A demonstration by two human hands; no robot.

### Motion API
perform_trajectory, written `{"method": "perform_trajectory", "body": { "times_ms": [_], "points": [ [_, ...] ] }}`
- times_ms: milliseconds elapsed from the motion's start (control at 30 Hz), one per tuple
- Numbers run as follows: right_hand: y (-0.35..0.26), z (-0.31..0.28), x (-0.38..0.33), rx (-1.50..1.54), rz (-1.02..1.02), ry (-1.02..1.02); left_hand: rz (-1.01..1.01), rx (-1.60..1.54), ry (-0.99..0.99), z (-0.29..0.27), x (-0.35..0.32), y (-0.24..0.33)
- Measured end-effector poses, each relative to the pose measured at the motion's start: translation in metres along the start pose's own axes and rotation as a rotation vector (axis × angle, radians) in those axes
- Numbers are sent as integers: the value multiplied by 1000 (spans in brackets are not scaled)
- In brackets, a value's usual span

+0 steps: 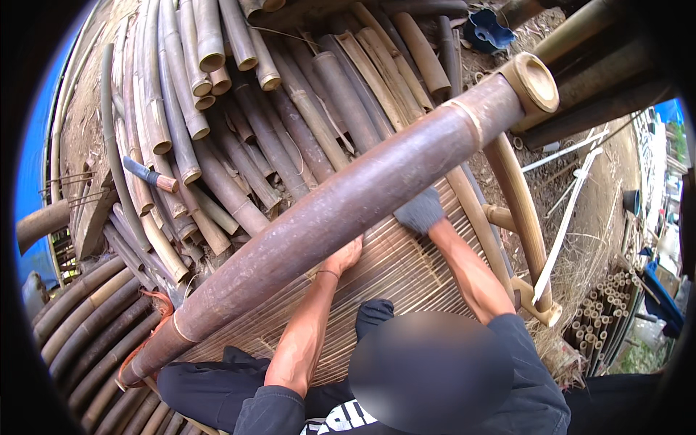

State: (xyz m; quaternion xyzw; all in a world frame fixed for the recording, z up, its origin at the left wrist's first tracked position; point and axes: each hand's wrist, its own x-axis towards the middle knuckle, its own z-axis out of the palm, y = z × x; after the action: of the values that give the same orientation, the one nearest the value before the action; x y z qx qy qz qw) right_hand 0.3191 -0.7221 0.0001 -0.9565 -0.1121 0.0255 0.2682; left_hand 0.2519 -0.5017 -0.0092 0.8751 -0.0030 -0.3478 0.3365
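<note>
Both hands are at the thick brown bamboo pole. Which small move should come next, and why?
Probably slide the bare left hand further under the thick brown bamboo pole. It only touches the lower edge, like the gloved right hand, while the long pole lies slanted across the woven bamboo mat.

Thick bamboo pole (341,210) blocks mat (391,275); sides seemingly free.

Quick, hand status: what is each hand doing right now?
Left hand: open, bare, flat on the woven mat against the big bamboo pole.
Right hand: gloved, at the pole; fingers hidden, grip cannot be told.
</note>
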Motion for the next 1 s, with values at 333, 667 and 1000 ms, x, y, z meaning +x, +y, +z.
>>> {"method": "perform_trajectory", "body": {
  "times_ms": [333, 667, 1000],
  "points": [
    [-75, 30, -70, -261, 146, -72, 23, 14, 8, 3, 6, 1],
    [-101, -73, -23, 485, 735, -788, 144, 84, 19, 16, 7, -16],
    [-46, -79, -7, 645, 457, -327, 81, 33, -63, -12, -3, 24]
  ]
}}
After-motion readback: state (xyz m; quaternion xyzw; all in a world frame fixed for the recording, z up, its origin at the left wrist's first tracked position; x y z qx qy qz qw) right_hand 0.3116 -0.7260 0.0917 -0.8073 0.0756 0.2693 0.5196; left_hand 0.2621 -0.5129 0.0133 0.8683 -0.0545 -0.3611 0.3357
